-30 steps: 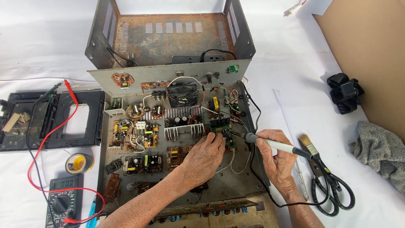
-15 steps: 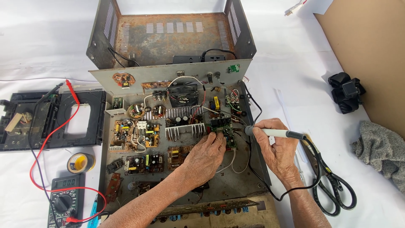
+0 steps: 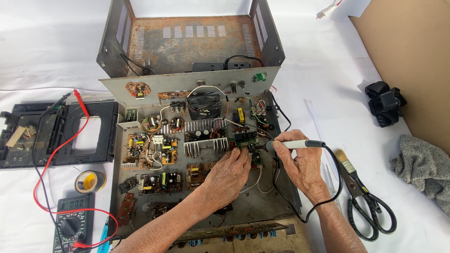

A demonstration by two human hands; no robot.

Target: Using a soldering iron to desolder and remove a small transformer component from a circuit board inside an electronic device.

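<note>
Over the opened chassis, the right hand pinches a soldering iron between thumb and fingers, its long axis lying nearly level with the tip pointing left onto a small green circuit board and its black cord looping back to the right. Just left of that tip, the left hand presses its bunched fingertips down on the same board, hemmed by the finned heatsink, capacitors and loose wires. Open white table lies to the right, with a brush, scissors and a grey rag; a multimeter with red lead and a tape roll sit on the left.
</note>
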